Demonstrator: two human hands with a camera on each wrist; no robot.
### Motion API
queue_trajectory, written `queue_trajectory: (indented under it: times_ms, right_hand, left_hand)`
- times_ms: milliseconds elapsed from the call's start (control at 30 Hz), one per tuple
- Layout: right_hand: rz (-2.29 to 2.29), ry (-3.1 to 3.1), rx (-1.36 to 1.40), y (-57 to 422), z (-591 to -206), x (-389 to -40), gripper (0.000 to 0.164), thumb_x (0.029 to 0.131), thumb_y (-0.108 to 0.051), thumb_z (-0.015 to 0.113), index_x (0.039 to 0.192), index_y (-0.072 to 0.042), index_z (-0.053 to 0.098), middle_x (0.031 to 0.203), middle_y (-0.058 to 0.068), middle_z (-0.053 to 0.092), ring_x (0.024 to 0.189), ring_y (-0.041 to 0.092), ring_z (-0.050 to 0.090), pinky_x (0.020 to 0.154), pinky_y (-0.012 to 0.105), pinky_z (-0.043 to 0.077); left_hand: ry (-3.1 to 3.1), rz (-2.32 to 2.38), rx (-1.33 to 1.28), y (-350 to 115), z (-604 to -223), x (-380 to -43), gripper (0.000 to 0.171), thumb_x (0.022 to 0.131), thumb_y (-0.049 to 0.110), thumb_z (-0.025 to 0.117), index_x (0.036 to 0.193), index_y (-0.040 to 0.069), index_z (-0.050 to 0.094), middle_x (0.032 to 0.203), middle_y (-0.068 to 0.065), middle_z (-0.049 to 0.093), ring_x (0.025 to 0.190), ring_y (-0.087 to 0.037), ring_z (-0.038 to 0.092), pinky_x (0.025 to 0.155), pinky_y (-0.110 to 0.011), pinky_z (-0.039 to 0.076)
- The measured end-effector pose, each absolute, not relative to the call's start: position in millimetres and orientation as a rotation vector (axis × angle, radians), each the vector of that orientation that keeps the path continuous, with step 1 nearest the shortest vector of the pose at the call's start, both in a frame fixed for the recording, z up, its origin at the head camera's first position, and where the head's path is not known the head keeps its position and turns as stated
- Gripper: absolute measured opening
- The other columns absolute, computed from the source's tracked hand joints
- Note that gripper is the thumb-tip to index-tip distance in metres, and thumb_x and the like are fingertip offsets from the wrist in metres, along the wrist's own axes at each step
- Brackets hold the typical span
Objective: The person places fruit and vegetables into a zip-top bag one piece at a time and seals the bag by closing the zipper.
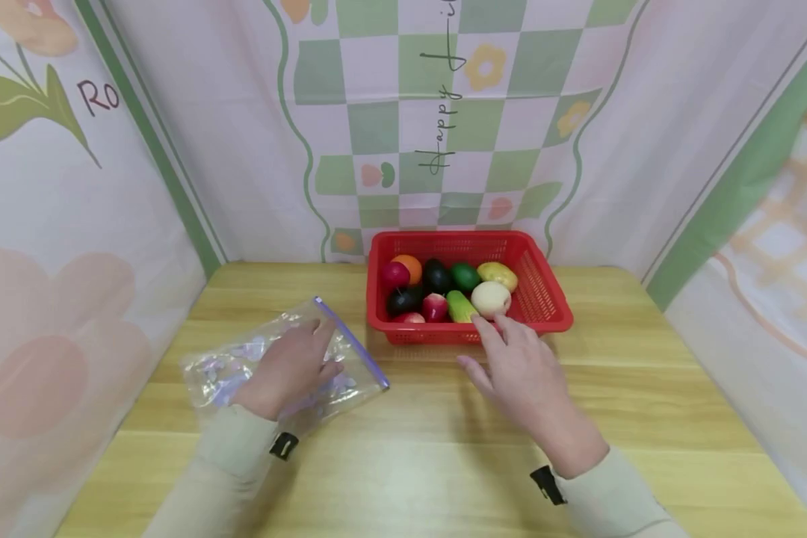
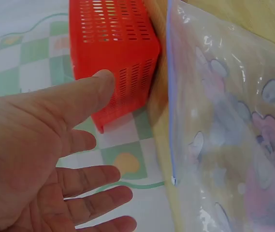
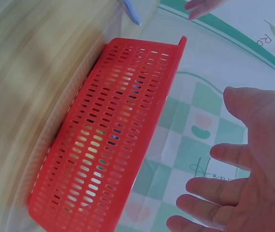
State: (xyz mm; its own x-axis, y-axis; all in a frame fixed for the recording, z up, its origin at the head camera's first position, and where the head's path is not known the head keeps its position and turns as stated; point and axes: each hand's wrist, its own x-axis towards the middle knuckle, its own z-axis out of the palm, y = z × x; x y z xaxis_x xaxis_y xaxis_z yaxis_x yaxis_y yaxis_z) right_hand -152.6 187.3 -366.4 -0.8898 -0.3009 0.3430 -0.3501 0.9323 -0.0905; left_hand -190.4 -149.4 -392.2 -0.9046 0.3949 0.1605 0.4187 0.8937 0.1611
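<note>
A clear zip bag [image 1: 242, 359] with a purple slider edge and printed figures lies flat on the table's left side. Over it hovers my left hand [image 1: 289, 370], fingers apart and holding nothing; in the left wrist view the bag [image 2: 229, 121] is beside the spread fingers. My right hand [image 1: 521, 373] is in front of the red plastic basket [image 1: 558, 317], its fingers loosely extended near the front rim. Whether they touch the rim I cannot tell. Inside the basket are a yellow-green cucumber-like piece [image 1: 460, 306], a pale round one [image 1: 491, 299] and a small red one [image 1: 434, 307].
Also in the basket are an orange [image 1: 409, 267], a dark green piece [image 1: 465, 276], a yellow potato-like piece [image 1: 498, 275] and dark purple pieces [image 1: 403, 300]. Patterned curtains [image 1: 437, 112] enclose the wooden table [image 1: 430, 463] at the back and both sides.
</note>
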Motion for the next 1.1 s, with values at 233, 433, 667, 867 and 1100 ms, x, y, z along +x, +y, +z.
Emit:
queue_trajectory:
  times_ms: [233, 433, 667, 867, 1100]
  right_hand:
    - [0.221, -2.796, 0.51, 177.5, -366.5, -149.6, 0.072, 0.086, -0.051, 0.064, 0.142, -0.01, 0.045, 0.14, 0.021, 0.047, 0.121, 0.04, 0.049, 0.095, 0.058, 0.045]
    - [0.242, -2.839, 0.544, 162.2, -371.2, -149.0, 0.071, 0.087, -0.051, 0.063, 0.142, -0.009, 0.047, 0.13, 0.016, 0.056, 0.113, 0.034, 0.056, 0.092, 0.051, 0.05]
    - [0.251, -2.955, 0.573, 140.3, -385.6, -153.6, 0.064, 0.089, -0.05, 0.06, 0.135, -0.006, 0.053, 0.115, 0.014, 0.064, 0.102, 0.03, 0.061, 0.084, 0.046, 0.054]
    - [0.302, -3.052, 0.605, 121.4, -395.6, -158.7, 0.056, 0.092, -0.047, 0.058, 0.126, -0.003, 0.058, 0.103, 0.01, 0.066, 0.091, 0.024, 0.063, 0.079, 0.041, 0.055]
    - [0.413, -3.149, 0.632, 100.6, -405.2, -169.3, 0.026, 0.092, -0.038, 0.058, 0.09, -0.012, 0.062, 0.066, -0.001, 0.051, 0.061, 0.016, 0.05, 0.056, 0.032, 0.044]
  left_hand:
    - [-2.987, -0.313, -0.647, -146.1, -398.4, -197.6, 0.054, 0.084, 0.032, 0.072, 0.127, 0.005, 0.051, 0.113, -0.016, 0.062, 0.097, -0.035, 0.061, 0.085, -0.048, 0.052]
    - [-3.001, -0.34, -0.641, -143.3, -403.7, -196.7, 0.055, 0.084, 0.031, 0.071, 0.129, 0.008, 0.05, 0.115, -0.017, 0.061, 0.099, -0.036, 0.061, 0.086, -0.049, 0.051]
    - [-3.074, -0.297, -0.617, -139.3, -408.1, -192.8, 0.061, 0.086, 0.035, 0.069, 0.137, 0.009, 0.048, 0.123, -0.018, 0.058, 0.105, -0.038, 0.058, 0.088, -0.052, 0.05]
    - [-3.075, -0.285, -0.643, -138.1, -409.7, -190.9, 0.062, 0.086, 0.035, 0.069, 0.137, 0.006, 0.048, 0.126, -0.021, 0.057, 0.105, -0.04, 0.059, 0.088, -0.053, 0.05]
    - [-3.107, -0.295, -0.636, -138.1, -411.0, -186.9, 0.066, 0.088, 0.038, 0.067, 0.142, 0.006, 0.045, 0.129, -0.021, 0.055, 0.109, -0.04, 0.057, 0.091, -0.053, 0.048]
